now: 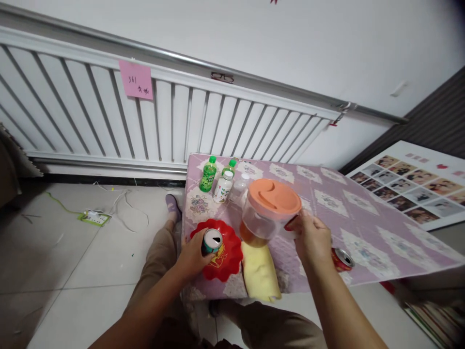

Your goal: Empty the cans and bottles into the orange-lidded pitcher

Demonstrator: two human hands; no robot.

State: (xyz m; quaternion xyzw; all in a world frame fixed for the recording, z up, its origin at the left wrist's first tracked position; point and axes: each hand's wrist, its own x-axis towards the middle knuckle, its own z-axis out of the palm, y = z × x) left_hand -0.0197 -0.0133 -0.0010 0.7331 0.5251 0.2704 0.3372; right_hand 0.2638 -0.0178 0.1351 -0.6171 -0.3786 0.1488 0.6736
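Pitcher (254,218) is held at its side by right hand (314,237), likely for steadiness; left hand (192,253) grasps can (211,239) upright over red plate (232,254), table's (236,287) near-left corner.

The left hand (196,253) is curling its fingers and thumb in a rounded grip, its forearm (154,298) rising from the lower left. Well apart from it on the right, the right hand (313,236) is gripping with bent fingers, its knuckles facing up. The right forearm (345,303) is slanting up and inward behind that hand. Both forearms are showing bare.
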